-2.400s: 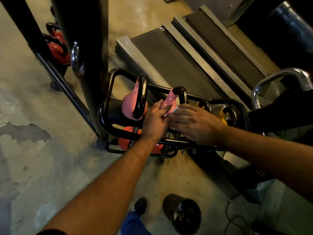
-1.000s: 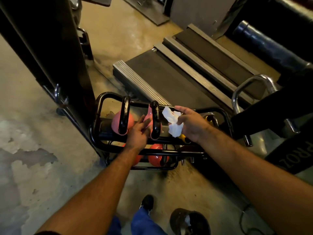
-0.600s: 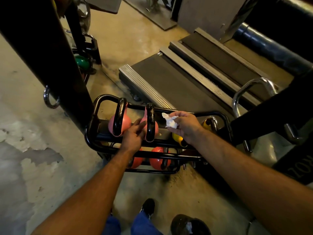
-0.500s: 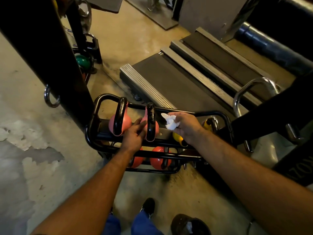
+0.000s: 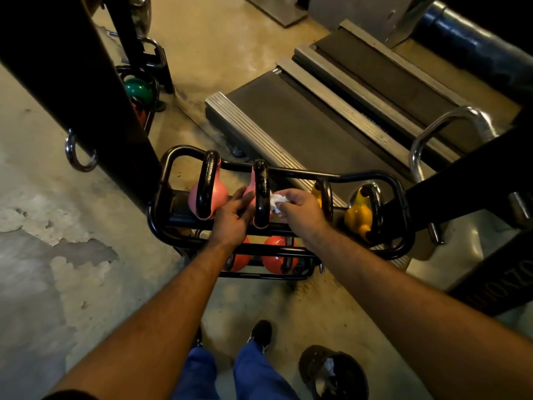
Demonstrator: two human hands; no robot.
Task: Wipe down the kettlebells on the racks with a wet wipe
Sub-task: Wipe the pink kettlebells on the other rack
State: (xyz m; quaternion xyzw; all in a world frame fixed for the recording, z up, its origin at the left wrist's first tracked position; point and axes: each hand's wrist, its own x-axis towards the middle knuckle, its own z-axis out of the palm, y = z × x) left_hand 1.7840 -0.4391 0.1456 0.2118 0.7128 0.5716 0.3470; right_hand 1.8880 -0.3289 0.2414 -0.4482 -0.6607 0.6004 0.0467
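White, crumpled wet wipe (image 5: 277, 201) sits pinched in the right hand (image 5: 300, 210), pressed against the right side of the second pink kettlebell (image 5: 261, 194) on the upper tier of the black rack (image 5: 184, 151). The right grip is closed around the wipe; fingers are curled. The left hand (image 5: 232, 216) lies with fairly straight fingers against the left side of the same kettlebell, apparently steadying it rather than clasping it.

The first pink kettlebell (image 5: 206, 194) stands toward the rack's left end; two yellow kettlebells (image 5: 359, 215) stand toward its right end; red kettlebells (image 5: 275, 255) occupy the lower tier.

Assessment: wiping of the second pink bell is in hand. To do it well, the wipe should be opened flatter, carried over the handle and round the body, with the left hand bracing against rocking. Remaining bells appear outstanding.
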